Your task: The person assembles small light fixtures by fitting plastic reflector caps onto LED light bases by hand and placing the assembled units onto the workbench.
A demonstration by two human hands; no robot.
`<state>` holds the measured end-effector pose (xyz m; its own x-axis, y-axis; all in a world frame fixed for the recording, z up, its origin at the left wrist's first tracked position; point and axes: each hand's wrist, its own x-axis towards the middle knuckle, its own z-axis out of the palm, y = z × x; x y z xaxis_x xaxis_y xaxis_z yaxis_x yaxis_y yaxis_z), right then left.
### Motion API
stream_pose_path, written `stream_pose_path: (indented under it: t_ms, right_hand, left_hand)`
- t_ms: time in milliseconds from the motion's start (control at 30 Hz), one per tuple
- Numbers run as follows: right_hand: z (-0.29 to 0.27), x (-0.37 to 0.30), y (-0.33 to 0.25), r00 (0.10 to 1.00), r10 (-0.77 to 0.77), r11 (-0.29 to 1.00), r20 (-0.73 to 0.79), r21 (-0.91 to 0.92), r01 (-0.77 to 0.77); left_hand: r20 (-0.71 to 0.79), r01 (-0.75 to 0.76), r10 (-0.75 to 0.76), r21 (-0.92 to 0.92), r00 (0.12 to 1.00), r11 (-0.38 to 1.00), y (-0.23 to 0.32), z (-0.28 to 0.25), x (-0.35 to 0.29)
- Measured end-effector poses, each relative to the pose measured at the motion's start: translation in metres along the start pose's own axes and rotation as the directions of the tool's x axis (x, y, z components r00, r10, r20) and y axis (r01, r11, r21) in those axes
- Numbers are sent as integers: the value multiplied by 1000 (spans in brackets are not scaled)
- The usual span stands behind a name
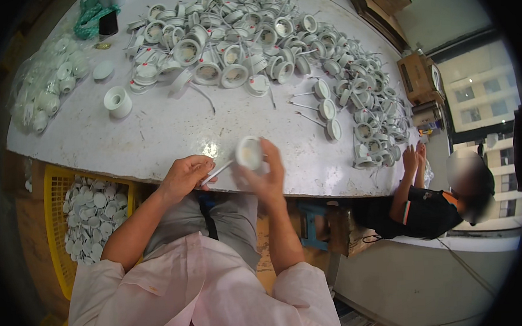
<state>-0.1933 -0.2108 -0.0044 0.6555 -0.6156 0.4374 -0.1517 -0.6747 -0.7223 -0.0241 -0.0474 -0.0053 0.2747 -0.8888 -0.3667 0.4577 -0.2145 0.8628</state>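
At the front edge of the table, my right hand (266,177) grips a round white lamp housing (249,154), slightly blurred, its ringed opening facing up. A white cable (219,171) runs from the housing to my left hand (187,176), whose fingers are closed on its end. Beyond my hands lies a large heap of similar white lamp housings (234,77), several with cables sticking out. Three small white discs with leads (327,109) lie in a row to the right of the middle. A white hollow cylinder (117,102) stands at the left.
Below the table's left edge, a yellow crate (55,230) holds many small white discs (94,217). A clear bag of white lamp parts (50,82) lies at the far left. A co-worker in dark clothes (426,211) sits at the right end. Cardboard boxes (416,77) stand behind.
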Motion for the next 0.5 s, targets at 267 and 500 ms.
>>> stream_pose_path:
  t_ms: [267,500]
  right_hand:
    - [-124,-22,101,790,378,852,-483,-154,-501]
    - [-152,-7,127,696,456,761,-555,-162,-628]
  left_hand:
    - [-22,-5,7,58,1000,998,-6,-6,1]
    - [-64,29,-21,118,998,993,-4,-3,1]
